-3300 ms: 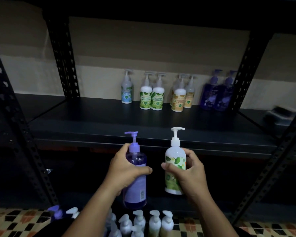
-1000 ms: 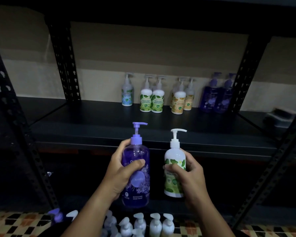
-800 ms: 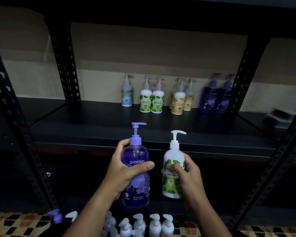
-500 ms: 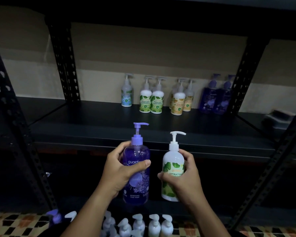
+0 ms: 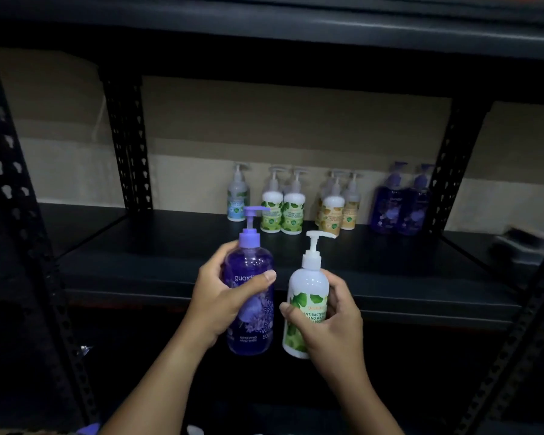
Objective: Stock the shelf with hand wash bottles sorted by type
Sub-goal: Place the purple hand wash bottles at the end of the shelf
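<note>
My left hand (image 5: 220, 301) grips a purple pump bottle (image 5: 250, 312) in front of the black shelf (image 5: 170, 255). My right hand (image 5: 330, 324) grips a white pump bottle with green leaves (image 5: 307, 296), tilted slightly right. Both bottles are held upright at the shelf's front edge. Along the back of the shelf stand a blue-label bottle (image 5: 237, 196), two green-label bottles (image 5: 283, 208), several yellow-label bottles (image 5: 336, 208) and two purple bottles (image 5: 401, 202).
Black perforated uprights stand at the left (image 5: 124, 142), the far left (image 5: 22, 233) and the right (image 5: 453, 164). An upper shelf board (image 5: 264, 29) hangs overhead. A dark object (image 5: 522, 243) lies on the shelf at the far right.
Both hands have risen slightly towards the shelf with their bottles, and the view has tilted up, so the bottles on the floor have dropped out of sight.
</note>
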